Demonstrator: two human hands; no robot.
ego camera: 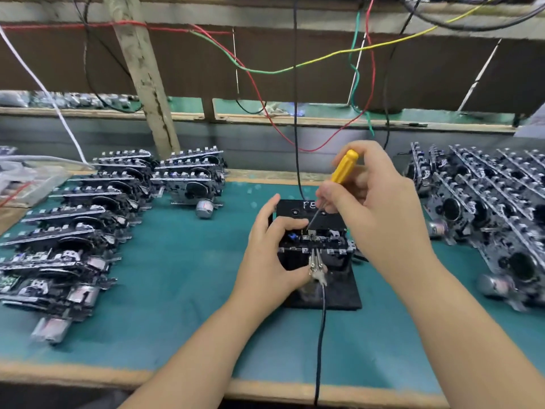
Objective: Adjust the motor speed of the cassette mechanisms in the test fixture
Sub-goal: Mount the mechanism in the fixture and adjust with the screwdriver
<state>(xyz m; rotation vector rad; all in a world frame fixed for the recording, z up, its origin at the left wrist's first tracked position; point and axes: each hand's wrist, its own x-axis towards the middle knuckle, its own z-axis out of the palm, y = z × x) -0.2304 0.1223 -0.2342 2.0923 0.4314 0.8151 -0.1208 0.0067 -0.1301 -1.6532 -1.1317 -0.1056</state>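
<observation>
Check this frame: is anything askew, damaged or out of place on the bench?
Nothing stands out. The right hand holds the yellow screwdriver tip-down into the mechanism in the test fixture, steadied by the left hand. Stacked mechanisms left and right look orderly.

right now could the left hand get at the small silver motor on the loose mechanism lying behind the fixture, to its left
Probably not at once: the left hand grips the cassette mechanism in the black test fixture. Once it lets go, the way to the small silver motor looks free across bare teal mat.
</observation>
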